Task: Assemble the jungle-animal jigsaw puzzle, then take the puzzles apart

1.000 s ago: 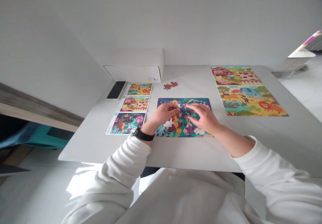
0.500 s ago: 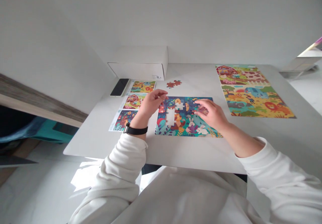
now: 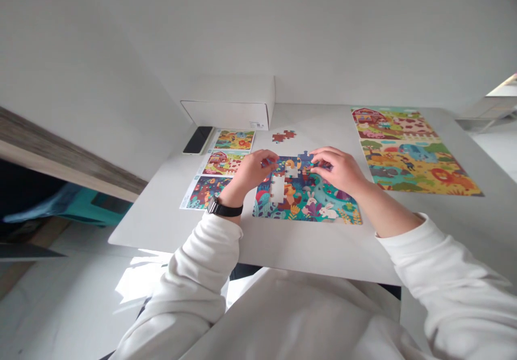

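A colourful jungle puzzle (image 3: 311,201) lies on the white table (image 3: 291,247) in front of me, with a white gap (image 3: 277,187) left of its middle. My left hand (image 3: 251,171), with a black watch on its wrist, is curled at the puzzle's top left corner, fingertips pinched together on the edge. What they hold is hidden. My right hand (image 3: 341,170) is curled over the top edge, its fingers closed on a blue puzzle piece (image 3: 305,158) that pokes out above the edge.
Two joined brown pieces (image 3: 283,136) lie beyond the puzzle. A white box (image 3: 232,109) stands at the back, a black phone (image 3: 197,140) beside it. Three picture cards (image 3: 222,163) lie at the left. A finished farm-and-animals puzzle (image 3: 412,152) lies at the right.
Both hands have moved from the puzzle's middle up to its top edge. The gap, covered a second ago, now shows, and a blue piece sticks out by my right fingers.
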Available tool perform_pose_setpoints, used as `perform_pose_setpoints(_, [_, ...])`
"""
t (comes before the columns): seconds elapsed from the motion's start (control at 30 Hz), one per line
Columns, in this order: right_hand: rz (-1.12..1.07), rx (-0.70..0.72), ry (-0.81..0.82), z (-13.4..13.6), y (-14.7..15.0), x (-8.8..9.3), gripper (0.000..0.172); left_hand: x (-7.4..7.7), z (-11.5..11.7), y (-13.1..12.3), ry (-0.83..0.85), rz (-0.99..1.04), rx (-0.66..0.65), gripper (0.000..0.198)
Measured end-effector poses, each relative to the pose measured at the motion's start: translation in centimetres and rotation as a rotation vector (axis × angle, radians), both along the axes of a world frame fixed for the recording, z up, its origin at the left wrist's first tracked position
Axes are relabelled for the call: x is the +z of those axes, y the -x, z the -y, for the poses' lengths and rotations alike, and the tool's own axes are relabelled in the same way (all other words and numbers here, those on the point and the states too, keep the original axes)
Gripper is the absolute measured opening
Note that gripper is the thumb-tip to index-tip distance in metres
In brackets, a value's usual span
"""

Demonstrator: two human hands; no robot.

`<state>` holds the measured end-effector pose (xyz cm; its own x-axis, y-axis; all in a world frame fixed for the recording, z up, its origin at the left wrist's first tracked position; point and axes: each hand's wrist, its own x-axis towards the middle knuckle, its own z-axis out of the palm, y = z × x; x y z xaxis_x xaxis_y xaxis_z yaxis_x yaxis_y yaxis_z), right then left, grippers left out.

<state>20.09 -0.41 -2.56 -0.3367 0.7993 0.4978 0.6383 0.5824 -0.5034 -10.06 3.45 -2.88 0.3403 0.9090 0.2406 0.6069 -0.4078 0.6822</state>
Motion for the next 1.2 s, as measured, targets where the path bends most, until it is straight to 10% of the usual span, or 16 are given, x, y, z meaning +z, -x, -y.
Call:
perform_pose_setpoints(0.93, [0.034,0.023,0.075,-1.5,0.9,-1.5,0.023,0.1,0.2,0.1,-0.092,-0.104,-0.063,0.025])
perform_pose_setpoints(1.2, [-0.021,0.027,0.027,-0.7,1.8,-1.2,0.028,-0.9,1.2,-2.8,0.243,0.240,-0.106,0.022])
